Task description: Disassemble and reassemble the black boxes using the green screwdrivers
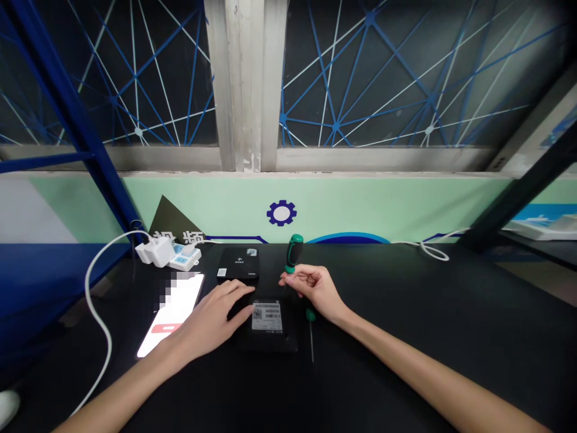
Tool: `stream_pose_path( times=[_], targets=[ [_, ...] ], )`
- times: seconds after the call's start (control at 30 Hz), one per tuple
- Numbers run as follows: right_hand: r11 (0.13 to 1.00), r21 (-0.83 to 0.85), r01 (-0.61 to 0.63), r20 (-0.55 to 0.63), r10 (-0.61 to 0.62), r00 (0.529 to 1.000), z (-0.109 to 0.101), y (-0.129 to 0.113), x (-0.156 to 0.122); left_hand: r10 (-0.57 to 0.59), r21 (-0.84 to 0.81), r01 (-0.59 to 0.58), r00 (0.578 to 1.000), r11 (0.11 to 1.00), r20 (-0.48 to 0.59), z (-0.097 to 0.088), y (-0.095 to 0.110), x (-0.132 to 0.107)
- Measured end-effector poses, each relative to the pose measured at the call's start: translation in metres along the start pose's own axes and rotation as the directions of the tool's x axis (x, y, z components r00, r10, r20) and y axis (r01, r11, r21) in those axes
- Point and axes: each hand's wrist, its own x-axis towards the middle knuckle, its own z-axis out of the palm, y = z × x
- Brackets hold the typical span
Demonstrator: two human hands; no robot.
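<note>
A black box-shaped device [288,343] with a white label lies on the black table in front of me. My left hand [220,313] rests at its left side, fingers spread, thumb touching the label's edge. Just beyond the device's far right corner, my right hand [315,288] pinches a green-and-black screwdriver [294,252] below its handle, which stands upright. Its tip is hidden by the fingers. A second screwdriver [311,337] lies under my right wrist, shaft toward me. Behind the device sits a flat black square piece [238,260] with small white markings.
On the left lies a phone [180,313] with a bright screen. A white power strip [186,257] with a plugged-in charger [157,251] stands behind it, and a white cable [101,319] curves along the left. Another white cable [435,251] lies at the back right, near a dark rack post.
</note>
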Motion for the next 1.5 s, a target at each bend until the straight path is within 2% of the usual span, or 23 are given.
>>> stream_pose_path(
  times=[0.2,0.47,0.73,1.07,1.23,1.5],
  targets=[
    [0.999,0.036,0.014,-0.072,-0.011,0.997,0.002,-0.004,-0.001,-0.006,0.003,0.006,1.0,1.0,-0.001,0.0,-0.001,0.001],
    [1.0,0.003,0.008,-0.146,-0.008,0.989,0.003,-0.008,-0.003,0.004,0.012,-0.004,1.0,1.0,-0.015,0.0,-0.001,0.001],
    [0.999,0.041,0.018,-0.109,-0.013,0.994,0.003,-0.003,-0.001,-0.009,0.012,0.009,1.0,1.0,-0.016,0.0,0.0,0.0],
    [0.995,-0.02,0.097,0.056,-0.096,0.994,-0.005,-0.004,-0.004,-0.041,0.021,0.041,0.999,0.999,-0.011,0.001,-0.002,0.001],
    [0.998,0.002,0.07,0.039,-0.07,0.997,-0.003,-0.004,-0.002,-0.055,0.026,0.055,0.998,0.998,-0.017,0.002,-0.002,0.001],
    [0.984,-0.161,0.079,0.075,-0.067,0.995,0.005,-0.009,-0.006,-0.022,0.0,0.022,0.999,1.0,-0.026,0.001,-0.001,0.002]
  ],
)
